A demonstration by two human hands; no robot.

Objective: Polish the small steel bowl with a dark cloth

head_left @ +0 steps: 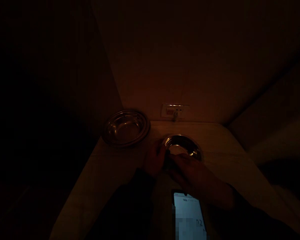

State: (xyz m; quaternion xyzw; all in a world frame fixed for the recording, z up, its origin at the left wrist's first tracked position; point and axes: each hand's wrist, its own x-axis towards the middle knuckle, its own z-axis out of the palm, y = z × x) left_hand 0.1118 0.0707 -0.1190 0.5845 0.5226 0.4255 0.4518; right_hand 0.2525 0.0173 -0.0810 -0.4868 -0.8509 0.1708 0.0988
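Observation:
The light is very dim. My left hand (154,158) is at the left side of a shiny round metal bowl (177,148), its fingers curled by the rim. From the right, my right hand (190,168) reaches across the bowl's near edge, fingers closed and pointing toward the left hand. A small dark shape (168,161) shows between the two hands; its kind is lost in shadow. Just below the right hand lies a phone (188,213) with its screen lit, partly blurred.
A wider metal dish (126,130) sits at the table's back left corner. The pale wooden table (230,160) meets a wall, where a socket plate (175,111) is mounted just above it. Dark space lies past the table's left edge.

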